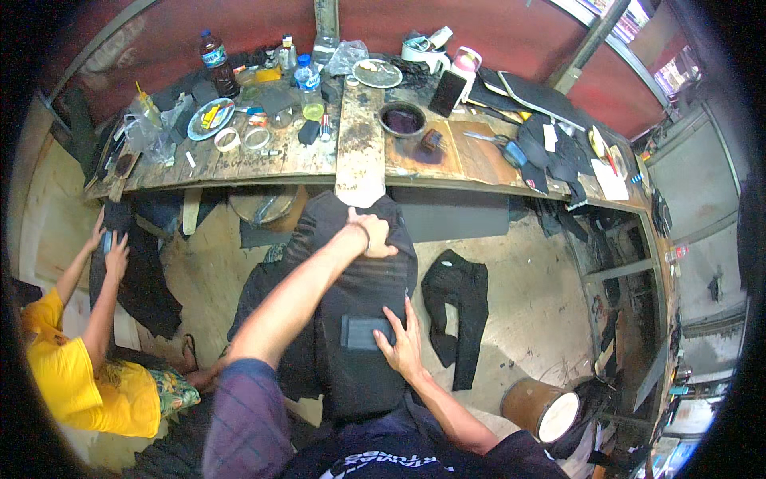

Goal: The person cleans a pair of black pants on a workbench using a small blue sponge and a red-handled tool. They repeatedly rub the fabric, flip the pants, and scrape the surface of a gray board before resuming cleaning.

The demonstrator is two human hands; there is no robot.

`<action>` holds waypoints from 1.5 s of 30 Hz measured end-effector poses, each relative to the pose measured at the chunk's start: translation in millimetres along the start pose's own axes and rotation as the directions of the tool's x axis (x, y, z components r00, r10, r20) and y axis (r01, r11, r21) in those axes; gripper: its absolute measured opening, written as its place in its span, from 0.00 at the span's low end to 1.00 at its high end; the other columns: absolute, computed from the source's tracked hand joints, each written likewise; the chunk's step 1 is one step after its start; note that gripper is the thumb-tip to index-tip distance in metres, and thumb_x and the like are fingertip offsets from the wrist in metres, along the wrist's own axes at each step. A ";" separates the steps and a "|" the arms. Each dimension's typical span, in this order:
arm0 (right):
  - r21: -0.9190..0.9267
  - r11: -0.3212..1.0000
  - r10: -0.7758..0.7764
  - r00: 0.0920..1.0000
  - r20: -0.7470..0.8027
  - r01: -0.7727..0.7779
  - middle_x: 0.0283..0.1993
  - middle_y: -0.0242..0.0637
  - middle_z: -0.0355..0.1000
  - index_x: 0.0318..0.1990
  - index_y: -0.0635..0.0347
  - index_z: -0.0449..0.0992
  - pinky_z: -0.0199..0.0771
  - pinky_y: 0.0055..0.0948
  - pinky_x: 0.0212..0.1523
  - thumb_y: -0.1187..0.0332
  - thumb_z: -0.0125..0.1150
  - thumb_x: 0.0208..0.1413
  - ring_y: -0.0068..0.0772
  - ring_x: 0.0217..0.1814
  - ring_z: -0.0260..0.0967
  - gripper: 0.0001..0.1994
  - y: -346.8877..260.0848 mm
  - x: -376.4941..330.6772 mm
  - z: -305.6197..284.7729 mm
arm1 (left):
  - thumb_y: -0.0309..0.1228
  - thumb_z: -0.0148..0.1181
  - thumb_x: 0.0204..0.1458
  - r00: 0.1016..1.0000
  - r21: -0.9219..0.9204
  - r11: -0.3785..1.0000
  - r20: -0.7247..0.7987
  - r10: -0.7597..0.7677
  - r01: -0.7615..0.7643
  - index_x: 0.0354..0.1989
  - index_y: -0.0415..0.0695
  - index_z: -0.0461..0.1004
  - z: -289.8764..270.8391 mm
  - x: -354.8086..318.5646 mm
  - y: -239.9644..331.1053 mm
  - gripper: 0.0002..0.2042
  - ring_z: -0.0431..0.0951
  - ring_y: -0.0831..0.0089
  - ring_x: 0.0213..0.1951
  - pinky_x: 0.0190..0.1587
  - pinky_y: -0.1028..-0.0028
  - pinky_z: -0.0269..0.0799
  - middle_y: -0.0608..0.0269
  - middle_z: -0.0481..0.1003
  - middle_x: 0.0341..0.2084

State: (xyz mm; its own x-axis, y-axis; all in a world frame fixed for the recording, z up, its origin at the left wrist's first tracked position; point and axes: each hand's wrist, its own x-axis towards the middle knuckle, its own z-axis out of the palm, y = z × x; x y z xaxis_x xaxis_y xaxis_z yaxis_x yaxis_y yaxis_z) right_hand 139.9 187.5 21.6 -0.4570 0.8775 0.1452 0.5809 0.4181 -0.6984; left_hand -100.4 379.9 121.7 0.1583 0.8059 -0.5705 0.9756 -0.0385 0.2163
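Lengthwise, a black garment [355, 287] stretches from a plank's [361, 136] pale end toward the wearer, both hands at it.
The left hand [372, 231] lies near the garment's far end, thumb out and fingers loosely bent; whether it pinches the cloth I cannot tell. Nearer the body, the right hand [404, 345] spreads its fingers open at the right edge of a dark grey block [364, 333] lying on the garment. Black trousers [455, 307] lie on the floor to the right; at left, a person in a yellow shirt [100, 387] handles dark cloth [144, 275].
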 end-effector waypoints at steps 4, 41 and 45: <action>-0.031 0.999 0.025 1.000 -0.011 -0.025 0.84 0.61 0.47 0.71 0.48 0.74 0.63 0.55 0.75 0.56 0.72 0.62 0.70 0.79 0.56 0.30 -10.1 -0.2 -7.4 | 0.73 0.56 0.57 0.899 0.378 0.926 0.402 -0.173 0.009 0.70 0.46 0.76 -16.3 -19.3 12.4 0.45 0.67 0.54 0.75 0.72 0.22 0.46 0.57 0.72 0.72; 0.091 0.948 0.318 0.933 -0.168 -0.306 0.61 0.63 0.72 0.71 0.64 0.64 0.73 0.58 0.60 0.40 0.69 0.61 0.69 0.64 0.71 0.43 46.5 166.9 -62.1 | 0.74 0.63 0.48 0.756 -0.178 0.971 -0.611 -0.236 0.160 0.86 0.63 0.43 84.9 -5.7 -26.6 0.59 0.37 0.53 0.85 0.76 0.25 0.26 0.53 0.40 0.85; -0.187 0.944 0.181 0.903 -0.391 -0.270 0.60 0.63 0.70 0.71 0.57 0.66 0.71 0.63 0.61 0.31 0.57 0.65 0.68 0.63 0.71 0.41 140.4 304.2 -124.1 | 0.79 0.66 0.39 0.737 -0.208 0.956 -0.609 -0.294 0.209 0.85 0.65 0.49 81.9 25.9 -41.7 0.63 0.36 0.52 0.85 0.75 0.21 0.25 0.59 0.41 0.85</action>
State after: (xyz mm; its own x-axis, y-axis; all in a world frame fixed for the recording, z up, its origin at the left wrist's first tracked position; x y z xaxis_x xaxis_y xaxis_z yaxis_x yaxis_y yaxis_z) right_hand 166.0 542.3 54.7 -0.0442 0.9595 0.2782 0.7980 0.2014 -0.5680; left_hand -124.5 353.9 33.0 -0.2625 0.9649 -0.0010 0.9336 0.2543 0.2525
